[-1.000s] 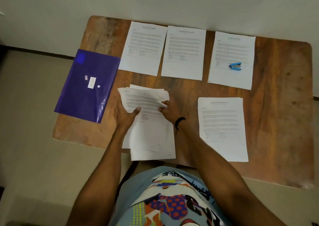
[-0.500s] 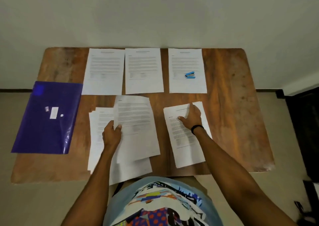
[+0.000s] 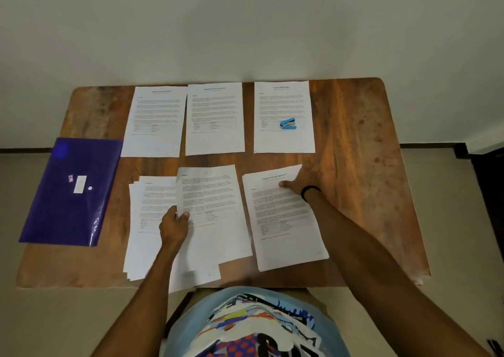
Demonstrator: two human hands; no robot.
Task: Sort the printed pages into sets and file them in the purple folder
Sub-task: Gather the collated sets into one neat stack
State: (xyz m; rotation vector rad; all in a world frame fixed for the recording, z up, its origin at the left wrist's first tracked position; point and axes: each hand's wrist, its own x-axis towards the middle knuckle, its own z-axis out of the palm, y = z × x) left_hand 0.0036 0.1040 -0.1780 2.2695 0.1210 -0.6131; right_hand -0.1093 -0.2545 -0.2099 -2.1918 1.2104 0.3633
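Three printed pages lie in a row along the table's far side: one at the left [image 3: 155, 119], one in the middle [image 3: 214, 116], one at the right [image 3: 283, 105]. My left hand [image 3: 174, 224] pinches the left edge of a loose sheet [image 3: 212, 209] that overlaps a fanned stack of pages [image 3: 144, 220]. My right hand [image 3: 302, 180] holds the top right corner of another page [image 3: 283, 217], thumb on top. The purple folder [image 3: 71, 193] lies shut at the table's left edge, hanging over it.
A small blue stapler [image 3: 288, 124] sits on the far right page. The wooden table [image 3: 360, 193] stands against a pale wall, with bare wood at its right end. My patterned shirt fills the bottom centre.
My right hand carried a sheet from the stack to the page at the right and now holds its top corner. My left hand shifted to pinch the loose sheet's left edge. The view tilted up.
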